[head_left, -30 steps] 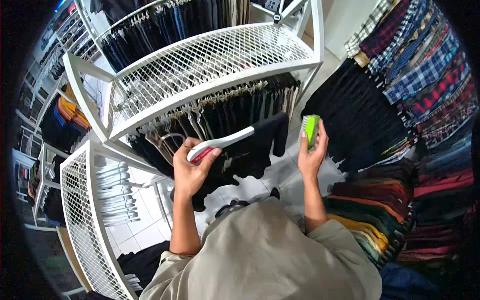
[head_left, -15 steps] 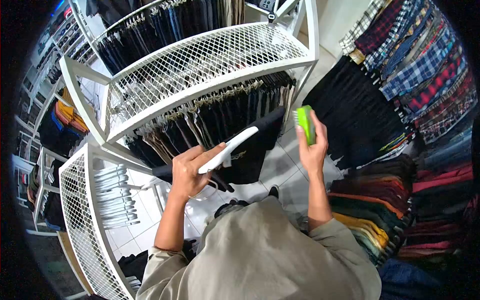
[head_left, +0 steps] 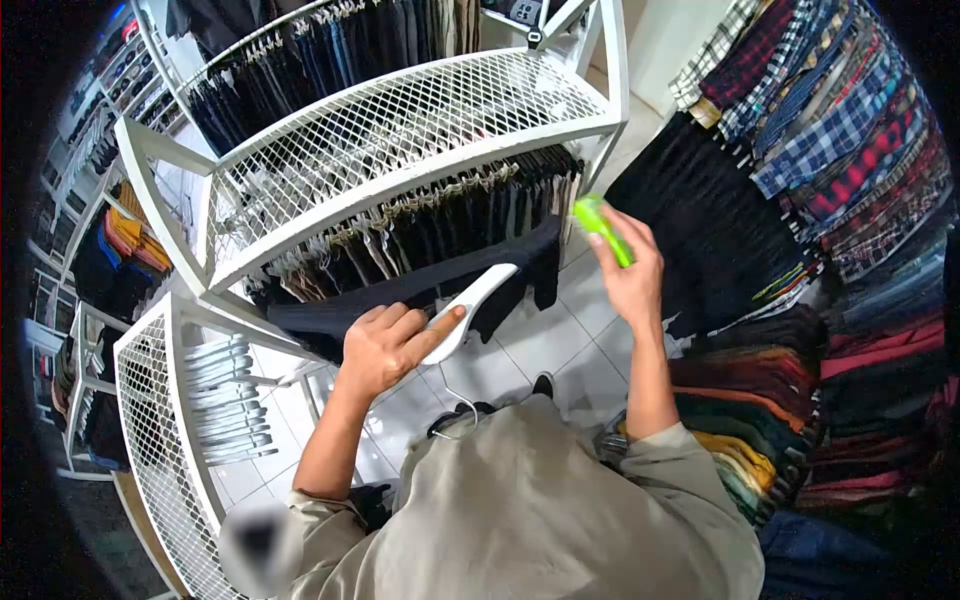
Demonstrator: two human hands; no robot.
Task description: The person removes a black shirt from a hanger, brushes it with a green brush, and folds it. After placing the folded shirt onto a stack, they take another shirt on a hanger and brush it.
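Note:
My left hand [head_left: 382, 348] is closed on a white hanger [head_left: 470, 310], index finger stretched along it. The hanger's metal hook hangs down towards my body. A black garment [head_left: 410, 280] stretches beyond my left hand, its long edge running from lower left to upper right in front of the rack. Whether that hand also grips its cloth is hidden. Off to the right, my right hand [head_left: 632, 275] is wrapped round a bright green brush [head_left: 606, 228], held apart from the garment. The brush's bristles are not clear in this frame.
A white mesh-topped rack [head_left: 420, 180] full of hanging trousers stands ahead. White hangers [head_left: 228, 400] hang from a rack at left. Plaid shirts [head_left: 830, 150], dark hanging clothes [head_left: 700, 220] and coloured garments [head_left: 740, 450] line the right. Tiled floor [head_left: 590, 345] shows below.
The hanger and garment have turned, so the hook now points down and the garment's long edge lies along the rack. My right hand has tilted the green brush to the left.

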